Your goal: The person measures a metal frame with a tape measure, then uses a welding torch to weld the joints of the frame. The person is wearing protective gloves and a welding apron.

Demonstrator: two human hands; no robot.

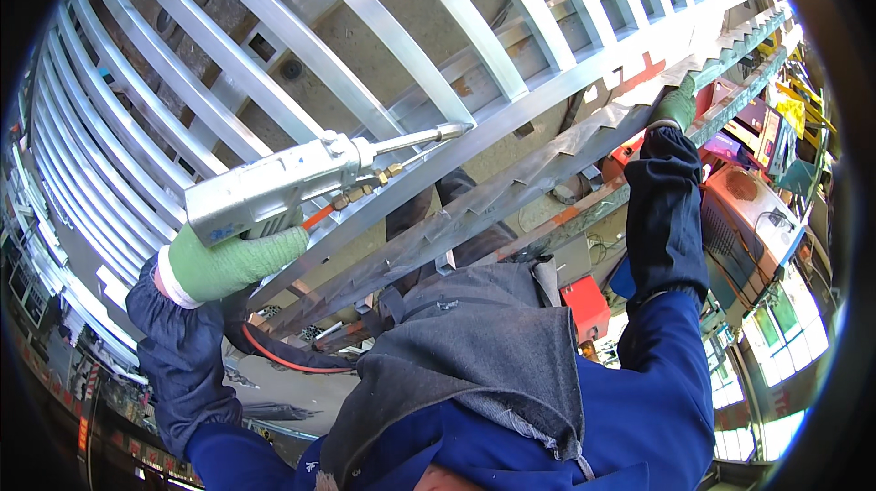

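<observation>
My left hand [233,263], in a green knit glove, is closed round the back end of a silver hand-held power tool [283,182]. Brass fittings and an orange hose come out of the tool's underside. Its long thin metal shaft points right, and the tip is at the joint of a slat and the long side rail [511,117] of a silver metal slatted frame [392,30]. Farther right, my right hand [675,108], gloved in green too, grips the notched metal bar [584,140] that runs beside the frame. Its fingertips are partly hidden.
A second long bar [584,203] lies nearer me, beside the notched one. At the right stand an orange-topped machine [744,203] and a red box [586,307]. A red hose [283,363] runs below my left arm. Concrete floor shows between the slats.
</observation>
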